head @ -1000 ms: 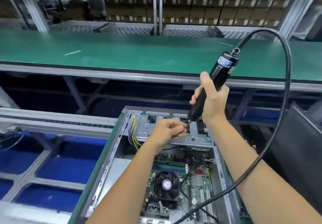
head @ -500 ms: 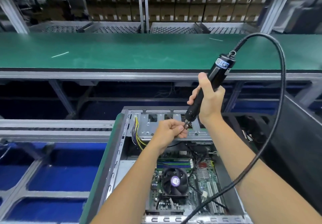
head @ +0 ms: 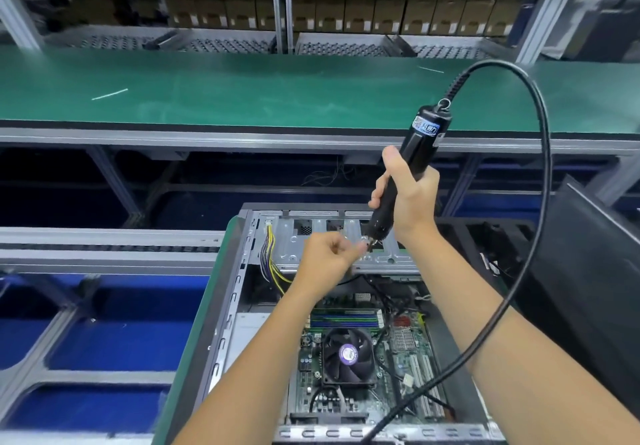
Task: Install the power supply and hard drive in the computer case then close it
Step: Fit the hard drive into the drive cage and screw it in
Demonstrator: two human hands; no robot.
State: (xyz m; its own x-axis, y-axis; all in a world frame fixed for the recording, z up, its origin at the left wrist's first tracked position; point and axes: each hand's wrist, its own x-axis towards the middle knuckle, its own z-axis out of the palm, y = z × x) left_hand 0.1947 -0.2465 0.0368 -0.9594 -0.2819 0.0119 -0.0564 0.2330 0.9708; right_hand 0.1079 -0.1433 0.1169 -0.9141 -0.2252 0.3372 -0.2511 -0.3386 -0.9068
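Open computer case [head: 239,292] lies near centre; right hand [head: 410,202] grips electric screwdriver [head: 412,164] tilted, tip over far drive bracket [head: 391,254]; left hand [head: 325,257] pinches at the tip, apparently steadying a screw, itself not discernible.

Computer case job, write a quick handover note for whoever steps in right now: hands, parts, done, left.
Right hand grips the electric screwdriver, tip down at the metal drive bracket at the far end of the open computer case.
Left hand has fingers pinched at the bit tip; whether it holds a screw is too small to tell.
Done: motherboard and fan sit inside.
Left: drive the bracket screws, then close the case; a dark panel stands to the right.
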